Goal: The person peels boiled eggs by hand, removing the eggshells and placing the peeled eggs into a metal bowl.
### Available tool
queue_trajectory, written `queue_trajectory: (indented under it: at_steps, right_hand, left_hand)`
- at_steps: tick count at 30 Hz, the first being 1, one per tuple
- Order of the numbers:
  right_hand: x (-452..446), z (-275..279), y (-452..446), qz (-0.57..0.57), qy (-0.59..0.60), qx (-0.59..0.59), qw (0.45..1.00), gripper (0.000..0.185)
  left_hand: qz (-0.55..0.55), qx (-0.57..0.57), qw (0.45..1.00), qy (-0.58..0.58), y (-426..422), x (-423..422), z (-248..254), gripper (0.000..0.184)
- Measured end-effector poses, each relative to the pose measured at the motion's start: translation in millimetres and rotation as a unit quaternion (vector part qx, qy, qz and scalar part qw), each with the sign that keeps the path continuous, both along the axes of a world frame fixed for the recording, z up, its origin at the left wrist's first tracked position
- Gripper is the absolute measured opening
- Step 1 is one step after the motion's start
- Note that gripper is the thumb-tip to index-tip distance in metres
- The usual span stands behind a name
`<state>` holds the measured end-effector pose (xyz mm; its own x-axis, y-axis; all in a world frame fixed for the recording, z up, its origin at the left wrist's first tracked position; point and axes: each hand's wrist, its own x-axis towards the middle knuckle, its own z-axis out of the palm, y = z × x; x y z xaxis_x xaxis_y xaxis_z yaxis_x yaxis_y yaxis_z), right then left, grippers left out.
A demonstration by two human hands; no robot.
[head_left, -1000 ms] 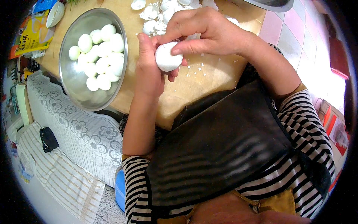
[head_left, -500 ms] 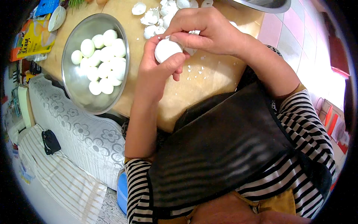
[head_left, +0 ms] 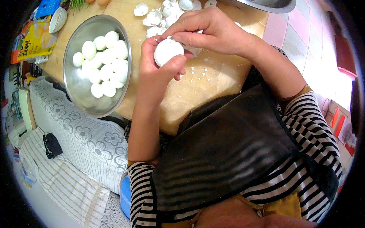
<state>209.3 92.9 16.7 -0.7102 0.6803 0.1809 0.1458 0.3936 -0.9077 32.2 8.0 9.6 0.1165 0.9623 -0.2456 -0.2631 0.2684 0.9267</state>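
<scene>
A white egg (head_left: pixel 166 53) rests in my left hand (head_left: pixel 155 76), whose thumb and fingers curl round it. My right hand (head_left: pixel 211 32) reaches over from the right, thumb and forefinger pinched at the egg's upper edge on a small white bit of eggshell. Part of the egg's far side is hidden by the fingers. To the left stands a steel bowl (head_left: pixel 76 95) with several peeled eggs (head_left: pixel 108 56) in it. Beyond my hands lies a heap of broken eggshells (head_left: pixel 154 17), and small shell crumbs (head_left: pixel 192 74) are scattered on the wooden table (head_left: pixel 190 98).
A second metal bowl (head_left: pixel 279 7) sits at the table's far right edge. At the far left are a white bowl (head_left: pixel 58 19), a yellow packet (head_left: pixel 38 40) and some greens (head_left: pixel 77 3). A sofa with a white flowered cover (head_left: pixel 76 125) borders the table on the left.
My left hand and the egg have shifted slightly to the left, and the egg has turned a little. My right hand keeps its pinch at the egg's top edge.
</scene>
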Motion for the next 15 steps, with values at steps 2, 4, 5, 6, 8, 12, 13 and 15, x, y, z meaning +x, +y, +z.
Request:
queue_trajectory:
  at_steps: [2, 4, 5, 6, 8, 12, 13, 15]
  right_hand:
    - [0, -4, 2, 0.003, 0.009, 0.025, 1.0, 0.021]
    - [0, -3, 2, 0.008, 0.018, 0.052, 0.998, 0.022]
    - [0, 1, 0, 0.008, 0.01, 0.013, 1.0, 0.022]
    - [-1, 3, -2, 0.008, 0.002, -0.026, 1.0, 0.022]
    - [-2, 1, -2, 0.014, 0.008, -0.004, 1.0, 0.022]
    - [0, 6, -2, 0.02, 0.006, -0.039, 0.999, 0.022]
    - [-1, 6, -3, 0.02, 0.006, -0.039, 0.999, 0.022]
    - [-1, 6, -3, 0.011, 0.003, -0.015, 1.0, 0.02]
  left_hand:
    - [-0.004, -0.006, 1.0, 0.0, 0, 0, 2, 0.054]
    - [-0.004, -0.004, 1.0, 0.004, -1, 0, 3, 0.052]
    - [-0.004, -0.004, 1.0, 0.004, -1, 0, 2, 0.052]
    - [0.005, 0.005, 1.0, 0.007, -1, 1, 0, 0.052]
    - [0.015, 0.014, 1.0, 0.01, -2, 1, 0, 0.051]
    - [0.011, 0.005, 1.0, 0.019, -1, 0, 1, 0.048]
    - [0.01, 0.006, 1.0, 0.014, -1, 0, 1, 0.046]
    - [0.01, 0.007, 1.0, 0.01, -1, 0, 0, 0.045]
